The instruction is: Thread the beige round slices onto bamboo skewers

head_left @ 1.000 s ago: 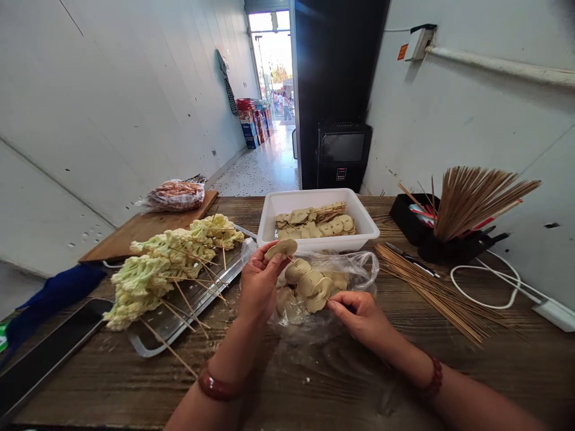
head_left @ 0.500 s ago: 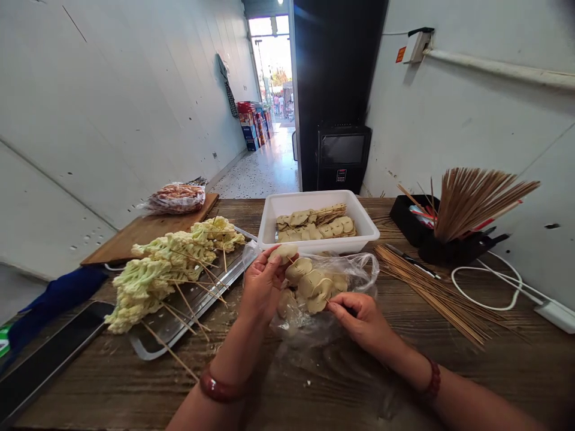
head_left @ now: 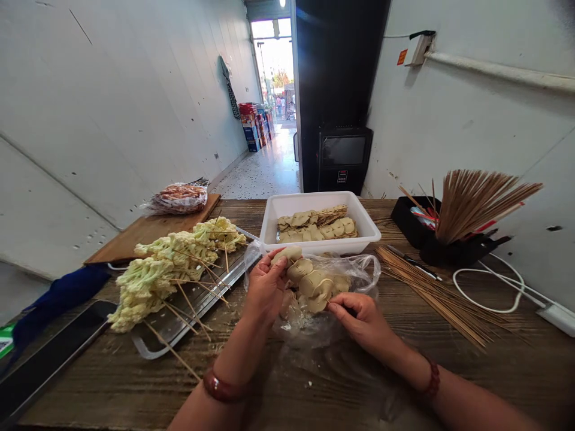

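Your left hand (head_left: 266,284) is clamped, thumb against fingers, on a beige round slice (head_left: 291,254). Your right hand (head_left: 363,314) is pinched on the near end of a thin skewer (head_left: 329,302), right up against the overlapping beige slices (head_left: 314,282). Hands apart, slices between them; most of that skewer is hidden. All this sits over a clear plastic bag (head_left: 367,267) with more slices, on the wooden table (head_left: 359,383). Just behind it: white bin (head_left: 321,246) with finished-looking slice skewers (head_left: 339,228). To your left, skewered cauliflower (head_left: 166,269) on a metal tray (head_left: 234,279). To your right, loose bamboo skewers (head_left: 433,299), plus an upright skewer bundle (head_left: 476,206) in a black holder (head_left: 449,252).
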Motion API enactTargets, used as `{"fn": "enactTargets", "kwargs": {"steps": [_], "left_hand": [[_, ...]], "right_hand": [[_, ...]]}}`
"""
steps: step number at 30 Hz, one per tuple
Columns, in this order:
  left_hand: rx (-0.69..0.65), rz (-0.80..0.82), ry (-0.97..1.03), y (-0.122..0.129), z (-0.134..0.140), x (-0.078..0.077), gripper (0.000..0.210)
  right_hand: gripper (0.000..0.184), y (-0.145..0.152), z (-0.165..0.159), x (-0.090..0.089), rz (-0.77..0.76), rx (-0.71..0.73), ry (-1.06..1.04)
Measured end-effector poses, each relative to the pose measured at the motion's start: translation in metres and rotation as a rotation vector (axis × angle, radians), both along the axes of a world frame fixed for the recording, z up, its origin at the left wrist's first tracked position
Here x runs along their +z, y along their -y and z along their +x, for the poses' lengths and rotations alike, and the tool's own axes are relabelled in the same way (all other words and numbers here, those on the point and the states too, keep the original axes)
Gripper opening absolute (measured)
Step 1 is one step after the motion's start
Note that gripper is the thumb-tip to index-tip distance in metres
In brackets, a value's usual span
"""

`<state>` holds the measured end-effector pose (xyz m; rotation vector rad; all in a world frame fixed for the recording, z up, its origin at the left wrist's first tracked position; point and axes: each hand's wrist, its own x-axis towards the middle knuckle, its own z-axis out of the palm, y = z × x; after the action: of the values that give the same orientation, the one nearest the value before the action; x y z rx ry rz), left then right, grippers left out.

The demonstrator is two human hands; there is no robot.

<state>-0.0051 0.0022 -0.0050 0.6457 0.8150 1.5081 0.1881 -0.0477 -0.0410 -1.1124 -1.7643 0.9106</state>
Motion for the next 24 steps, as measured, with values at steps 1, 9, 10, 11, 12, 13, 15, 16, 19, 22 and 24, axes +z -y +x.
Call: {"fn": "enactTargets", "kwargs": {"steps": [1,9,10,11,12,13,15,16,19,22,24], "left_hand": [[-0.003,-0.001,0.005,0.0,0.0,0.0,0.035],[-0.032,-0.039,0.023,0.0005,-0.0019,0.002,0.034],[-0.031,-0.036,0.023,0.0005,-0.0016,0.0017,0.034],[-0.031,-0.032,0.023,0.0004,-0.0012,0.0013,0.034],[-0.033,-0.028,0.023,0.0002,-0.0008,0.0007,0.034],[-0.033,-0.024,0.024,0.0,-0.0003,0.0,0.034],[-0.025,-0.015,0.024,-0.0003,0.0003,-0.0013,0.033],[-0.016,-0.011,0.022,-0.0004,0.0003,-0.0018,0.033],[-0.004,-0.008,0.018,-0.0001,-0.0002,-0.0024,0.033],[-0.005,-0.008,0.018,0.0004,-0.0005,-0.002,0.036],[0.0,-0.003,0.018,0.0007,0.0,-0.0015,0.036]], "right_hand": [[0.031,0.0,0.0002,0.0,0.002,0.004,-0.001],[0.033,0.0001,0.0007,-0.0008,0.005,0.012,-0.009],[0.032,0.0,0.0005,-0.0011,0.007,0.01,-0.012],[0.032,0.0,0.0003,-0.0015,0.01,0.007,-0.013],[0.032,0.0,0.0,-0.0017,0.013,0.003,-0.014],[0.032,0.0,-0.0003,-0.0019,0.017,-0.002,-0.014],[0.033,0.0002,-0.0009,-0.0019,0.025,-0.007,-0.014],[0.033,0.0003,-0.0011,-0.0018,0.027,-0.007,-0.013],[0.033,0.0004,-0.0014,-0.0014,0.026,-0.006,-0.009],[0.033,0.0003,-0.0012,-0.0016,0.018,-0.006,-0.008],[0.032,0.0,-0.0009,-0.0023,0.017,-0.003,-0.007]]}}
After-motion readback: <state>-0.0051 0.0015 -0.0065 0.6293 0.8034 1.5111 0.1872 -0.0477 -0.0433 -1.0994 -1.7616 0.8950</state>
